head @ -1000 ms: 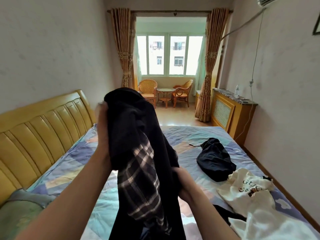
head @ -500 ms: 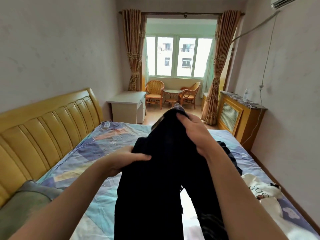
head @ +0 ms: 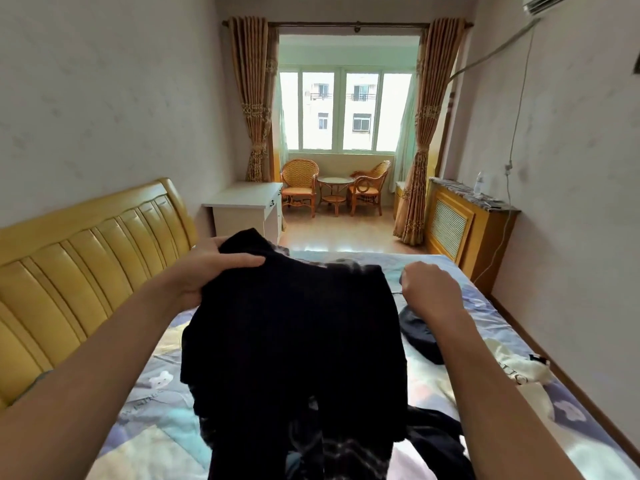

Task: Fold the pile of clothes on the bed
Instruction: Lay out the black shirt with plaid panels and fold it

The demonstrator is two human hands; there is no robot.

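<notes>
I hold up a black garment (head: 294,341) with a plaid part (head: 346,455) at its lower end, hanging over the bed (head: 156,427). My left hand (head: 207,271) grips its upper left corner, thumb on top. My right hand (head: 431,289) hovers just right of the garment's top edge with fingers curled and a strip of sheet showing between them; I see nothing in it. More clothes lie on the right side of the bed: a dark bundle (head: 419,334), a white printed shirt (head: 519,372) and a black piece (head: 436,438).
A yellow padded headboard (head: 86,265) runs along the left. A white desk (head: 246,202) stands past the bed, and a wooden cabinet (head: 464,226) sits by the right wall. Wicker chairs and a small table stand by the window.
My right hand has let go of the garment's top and moved right. My left hand has shifted to the upper left corner. The garment now hangs wider and flatter.
</notes>
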